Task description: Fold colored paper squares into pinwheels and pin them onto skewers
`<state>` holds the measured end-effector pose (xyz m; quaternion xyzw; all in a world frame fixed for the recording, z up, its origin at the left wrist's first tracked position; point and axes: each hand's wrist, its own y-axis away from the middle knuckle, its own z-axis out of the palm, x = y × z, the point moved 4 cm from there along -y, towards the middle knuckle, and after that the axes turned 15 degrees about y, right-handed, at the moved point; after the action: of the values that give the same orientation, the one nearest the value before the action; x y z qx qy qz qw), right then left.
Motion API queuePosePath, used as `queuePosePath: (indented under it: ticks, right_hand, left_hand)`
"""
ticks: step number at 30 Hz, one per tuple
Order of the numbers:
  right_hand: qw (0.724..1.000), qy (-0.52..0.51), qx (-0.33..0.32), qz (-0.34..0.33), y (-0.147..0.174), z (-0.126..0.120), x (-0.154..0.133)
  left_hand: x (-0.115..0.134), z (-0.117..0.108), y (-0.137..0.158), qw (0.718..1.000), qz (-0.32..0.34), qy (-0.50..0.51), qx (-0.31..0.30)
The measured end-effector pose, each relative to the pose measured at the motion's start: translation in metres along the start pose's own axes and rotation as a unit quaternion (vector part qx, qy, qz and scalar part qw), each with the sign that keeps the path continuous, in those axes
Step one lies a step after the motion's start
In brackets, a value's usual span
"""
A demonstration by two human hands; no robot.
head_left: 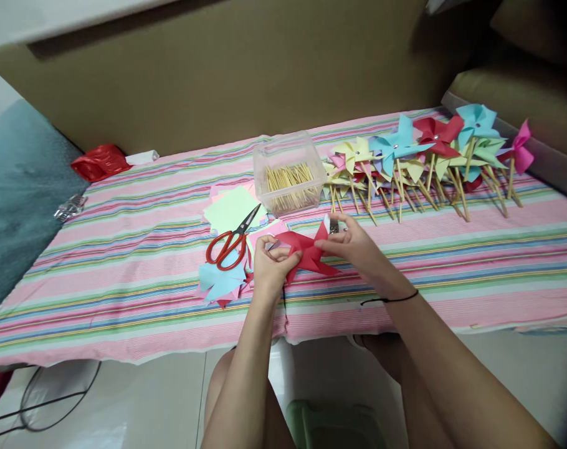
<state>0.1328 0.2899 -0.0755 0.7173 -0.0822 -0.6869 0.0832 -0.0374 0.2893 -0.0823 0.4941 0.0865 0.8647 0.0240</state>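
Red-handled scissors (241,230) are lying beside the left hand (270,265), which is pinching the red paper pinwheel (306,254) over the striped cloth (147,268); light and easily creased, it is probably needing a gentle hold near its centre. The right hand (356,245) is pinching an upper blade.

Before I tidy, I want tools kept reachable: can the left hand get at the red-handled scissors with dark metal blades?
Probably yes: the red-handled scissors lie uncovered beside the left hand, on coloured paper. That hand holds a red paper pinwheel, though, so it would likely need freeing first.
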Motion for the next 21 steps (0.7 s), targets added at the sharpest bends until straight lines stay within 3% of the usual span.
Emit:
queuePosePath:
  ticks: [3, 6, 9, 11, 21]
  right_hand:
    - [0.99, 0.019, 0.131, -0.045, -0.007, -0.035, -0.003]
    - [0.958, 0.138, 0.239, -0.079, -0.015, -0.07, 0.005]
    - [0.917, 0.319, 0.229, -0.076, -0.027, -0.082, 0.02]
    - [0.904, 0.369, 0.202, -0.073, -0.034, -0.079, 0.028]
    - [0.888, 0.4, 0.208, -0.092, -0.043, -0.07, 0.034]
  left_hand:
    - [0.005, -0.006, -0.002, 0.999, 0.019, 0.029, 0.032]
    - [0.009, -0.011, -0.004, 0.997, 0.036, 0.047, 0.046]
    - [0.008, -0.012, -0.004, 0.996, 0.047, 0.052, 0.05]
    - [0.007, -0.01, -0.004, 0.996, 0.048, 0.052, 0.049]
    - [0.004, 0.003, 0.003, 0.998, 0.034, 0.046, 0.008]
